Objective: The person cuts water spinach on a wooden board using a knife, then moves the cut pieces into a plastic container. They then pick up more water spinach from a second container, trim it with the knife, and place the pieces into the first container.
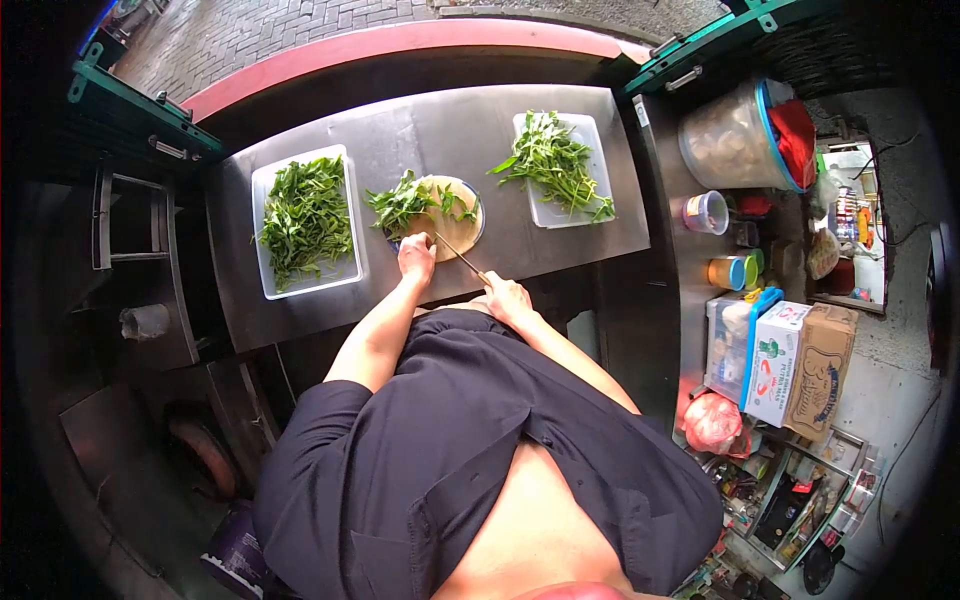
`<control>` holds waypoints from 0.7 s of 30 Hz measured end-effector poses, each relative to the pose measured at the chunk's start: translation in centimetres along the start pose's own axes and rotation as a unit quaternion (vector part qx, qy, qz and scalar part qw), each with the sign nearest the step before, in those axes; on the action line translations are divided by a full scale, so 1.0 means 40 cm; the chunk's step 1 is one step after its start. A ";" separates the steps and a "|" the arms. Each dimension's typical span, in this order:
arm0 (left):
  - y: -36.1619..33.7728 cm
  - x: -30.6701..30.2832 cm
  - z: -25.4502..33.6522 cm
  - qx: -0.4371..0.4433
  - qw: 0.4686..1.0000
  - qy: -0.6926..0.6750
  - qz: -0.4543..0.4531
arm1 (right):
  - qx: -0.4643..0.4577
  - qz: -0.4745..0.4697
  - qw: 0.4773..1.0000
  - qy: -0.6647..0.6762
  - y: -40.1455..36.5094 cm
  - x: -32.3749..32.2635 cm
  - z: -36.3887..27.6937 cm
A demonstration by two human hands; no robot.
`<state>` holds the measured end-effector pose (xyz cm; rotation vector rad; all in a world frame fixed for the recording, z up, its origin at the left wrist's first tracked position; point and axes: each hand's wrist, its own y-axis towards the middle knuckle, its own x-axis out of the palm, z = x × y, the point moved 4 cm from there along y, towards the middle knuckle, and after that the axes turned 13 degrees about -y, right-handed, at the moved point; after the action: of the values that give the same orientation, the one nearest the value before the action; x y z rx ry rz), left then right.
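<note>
My right hand is wrapped round the handle of a knife, whose blade points up and left over a round cutting board. At the board's lower left edge, my left hand has its fingers closed close to the knife tip; what they hold is too small to make out. Leafy greens lie on the upper left of the board, with a few cut leaves beside them. A white tray full of leaves stands on the left. Another tray holds longer green stems on the right.
All of this rests on a metal table. Along the right stand a large clear bucket, small containers, a blue-edged plastic box, cardboard boxes and a pink bag. A red ledge runs behind the table.
</note>
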<state>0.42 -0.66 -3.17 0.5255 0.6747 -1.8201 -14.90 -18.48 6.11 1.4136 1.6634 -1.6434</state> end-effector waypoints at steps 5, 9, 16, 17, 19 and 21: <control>0.002 0.003 -0.003 0.000 0.998 -0.051 0.042 | 0.006 0.021 0.999 0.025 -0.014 -0.018 -0.001; 0.000 0.001 0.003 -0.015 0.996 -0.074 0.051 | 0.016 0.027 0.998 0.053 -0.017 -0.027 0.004; 0.005 0.007 0.016 -0.033 0.997 -0.043 0.059 | 0.002 0.020 0.999 0.046 -0.002 0.003 0.005; 0.006 0.007 0.020 -0.020 0.998 -0.018 0.061 | 0.000 0.016 0.999 0.044 -0.002 0.004 0.001; 0.007 0.008 0.024 -0.008 0.997 -0.003 0.071 | -0.001 0.013 0.999 0.043 0.001 0.004 -0.004; 0.010 0.016 0.021 0.005 0.997 0.010 0.080 | -0.007 -0.017 0.999 0.035 0.005 0.011 -0.007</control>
<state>0.57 -1.75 -3.04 0.5878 0.6207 -1.6711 -14.83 -18.10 5.69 1.4588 1.7421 -1.6138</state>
